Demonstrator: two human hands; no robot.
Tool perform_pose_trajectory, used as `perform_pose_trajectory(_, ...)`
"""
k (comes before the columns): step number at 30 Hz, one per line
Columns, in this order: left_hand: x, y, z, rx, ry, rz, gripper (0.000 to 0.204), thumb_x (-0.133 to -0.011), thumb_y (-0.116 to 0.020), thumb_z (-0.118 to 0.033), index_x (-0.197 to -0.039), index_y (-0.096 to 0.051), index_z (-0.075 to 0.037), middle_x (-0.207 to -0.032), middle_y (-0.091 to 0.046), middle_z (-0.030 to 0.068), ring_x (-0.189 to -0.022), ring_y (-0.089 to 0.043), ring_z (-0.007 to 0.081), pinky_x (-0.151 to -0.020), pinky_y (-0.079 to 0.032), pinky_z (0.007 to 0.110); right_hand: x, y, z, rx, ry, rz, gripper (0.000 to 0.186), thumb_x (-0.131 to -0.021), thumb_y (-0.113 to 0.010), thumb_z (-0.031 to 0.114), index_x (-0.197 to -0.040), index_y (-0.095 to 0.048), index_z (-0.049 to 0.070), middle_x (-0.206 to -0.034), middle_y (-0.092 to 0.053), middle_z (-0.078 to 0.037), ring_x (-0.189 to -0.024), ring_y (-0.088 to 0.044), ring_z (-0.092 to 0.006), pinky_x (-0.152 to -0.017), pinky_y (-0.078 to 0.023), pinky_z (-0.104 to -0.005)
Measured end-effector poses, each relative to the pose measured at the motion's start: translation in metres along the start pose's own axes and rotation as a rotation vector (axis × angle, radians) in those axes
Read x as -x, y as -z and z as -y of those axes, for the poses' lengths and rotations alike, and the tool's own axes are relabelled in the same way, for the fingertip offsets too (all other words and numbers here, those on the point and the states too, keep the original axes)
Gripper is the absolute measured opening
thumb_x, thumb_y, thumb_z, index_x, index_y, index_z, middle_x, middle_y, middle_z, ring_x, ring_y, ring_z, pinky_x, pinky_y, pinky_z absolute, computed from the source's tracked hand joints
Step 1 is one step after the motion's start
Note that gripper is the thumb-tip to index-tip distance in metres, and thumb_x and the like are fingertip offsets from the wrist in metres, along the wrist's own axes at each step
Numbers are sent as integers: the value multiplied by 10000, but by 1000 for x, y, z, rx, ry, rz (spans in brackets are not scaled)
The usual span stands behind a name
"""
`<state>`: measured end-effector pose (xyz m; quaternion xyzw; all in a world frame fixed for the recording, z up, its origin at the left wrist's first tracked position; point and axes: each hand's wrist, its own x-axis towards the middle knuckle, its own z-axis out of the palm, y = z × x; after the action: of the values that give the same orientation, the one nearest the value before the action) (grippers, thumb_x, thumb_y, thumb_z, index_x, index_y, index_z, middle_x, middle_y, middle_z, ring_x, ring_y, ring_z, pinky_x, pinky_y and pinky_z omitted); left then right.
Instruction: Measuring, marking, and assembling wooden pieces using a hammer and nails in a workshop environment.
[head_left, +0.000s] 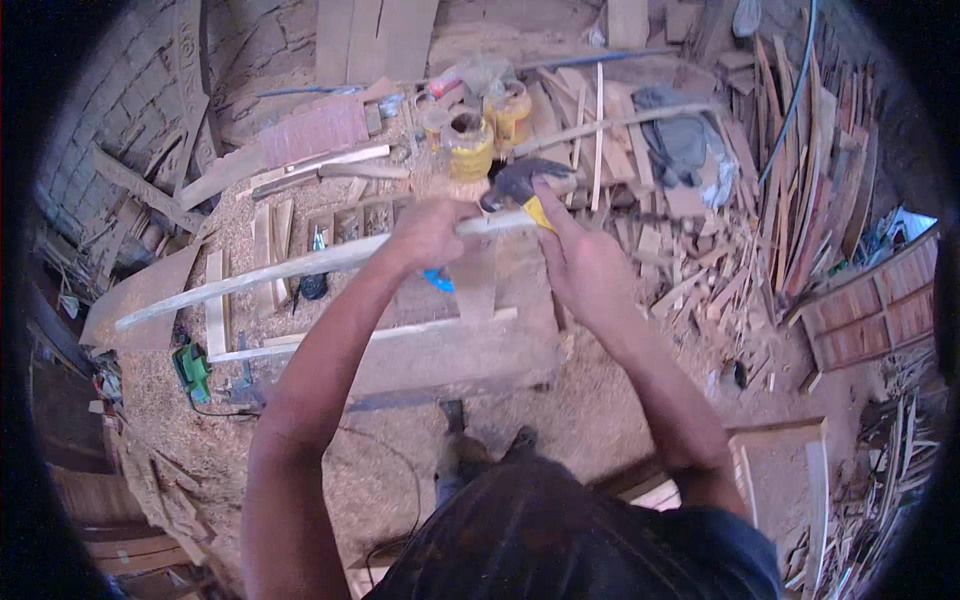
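My left hand (432, 236) is closed around a long, thin wooden strip (270, 272) near its right end. The strip slants down to the left above the workbench, its far tip at the left side. In my right hand (588, 268) is a hammer (522, 184) with a dark head and a yellow handle. The thumb lies up along the handle, and the hammer head is just beyond the strip's right end. Whether the two touch I cannot tell. Beneath my hands, the wooden workbench (450, 362) carries more strips and a blue round item (438, 280), partly hidden.
Yellow containers (470, 150) stand behind the bench. A green power tool (192, 372) sits at its left. Scrap wood (700, 275) is heaped at the right, below upright planks (800, 170). A wooden frame (820, 480) is at lower right, and a cable (415, 470) crosses the floor.
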<state>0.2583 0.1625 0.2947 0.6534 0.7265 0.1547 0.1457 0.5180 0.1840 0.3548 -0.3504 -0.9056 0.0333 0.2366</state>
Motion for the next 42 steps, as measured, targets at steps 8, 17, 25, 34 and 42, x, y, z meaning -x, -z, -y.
perform_pose_trajectory(8,6,-3,0,84,-3,33,430,-884,-838,-425,-1240,-822,-184,-1095,-823,160,-1042,-781,371,-951,-591,505,-2,-1,-26,-20,197,-497,656,-1031,-719,113,-1651,-506,108,-869,-731,-176,-673,-693,-326,-642,-578,-416)
perform_pose_trajectory(17,12,-2,-6,12,-5,-11,403,-881,-829,-425,-1210,-825,-192,-1091,-819,176,-1055,-778,387,-935,-590,515,8,14,-21,-425,55,-571,519,-1035,-701,124,-1544,-605,86,-885,-747,-199,-723,-726,-398,-668,-571,-508)
perform_pose_trajectory(25,17,-10,-3,-25,-86,-111,409,-888,-829,-442,-1212,-817,-193,-1107,-819,170,-1068,-772,394,-942,-583,529,24,-25,-17,-115,126,-178,583,-1033,-729,180,-1596,-582,159,-855,-711,-174,-700,-711,-387,-647,-571,-522)
perform_pose_trajectory(34,9,-14,11,-142,-114,-159,445,-898,-831,-497,-1116,-759,-116,-987,-787,190,-1015,-758,424,-883,-564,569,-1,26,-38,-580,333,-1020,668,-1051,-678,14,-1668,-429,-48,-1156,-747,-234,-824,-728,-298,-773,-586,-386)
perform_pose_trajectory(42,27,-10,11,-280,-88,-170,610,-875,-794,-666,-1013,-738,-74,-876,-769,210,-882,-771,428,-774,-580,573,63,-10,-31,-1285,-324,-32,578,-1083,-646,40,-1634,-475,14,-929,-696,-94,-699,-669,-166,-593,-536,-331)
